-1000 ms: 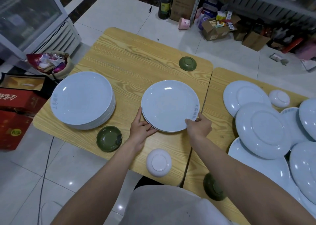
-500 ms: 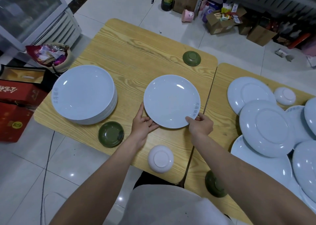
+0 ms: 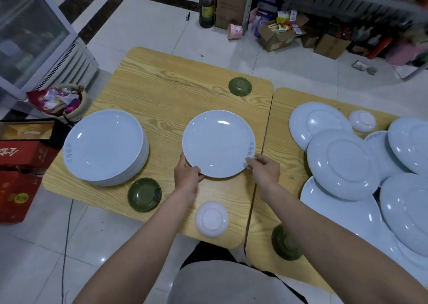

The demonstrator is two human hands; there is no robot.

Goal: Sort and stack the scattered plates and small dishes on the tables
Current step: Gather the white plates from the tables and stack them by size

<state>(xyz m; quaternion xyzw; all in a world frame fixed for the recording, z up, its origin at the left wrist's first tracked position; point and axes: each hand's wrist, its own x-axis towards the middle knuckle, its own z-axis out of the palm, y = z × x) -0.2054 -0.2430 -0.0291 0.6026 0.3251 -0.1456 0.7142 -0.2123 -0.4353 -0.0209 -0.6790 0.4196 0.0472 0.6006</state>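
While our left hand [image 3: 188, 176] and right hand [image 3: 264, 170] are pinching opposite edges of the round white glossy plate [image 3: 217, 141] — balancing its weight evenly — we are likely preparing to stack it.

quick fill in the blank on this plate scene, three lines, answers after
1. The left grip and right grip hold the middle ___ by its near rim.
2. The stack sits on the ___ table.
3. Green dishes, one far, one by the stack, one on the right table, total ___.

Missing words: plate; left; three
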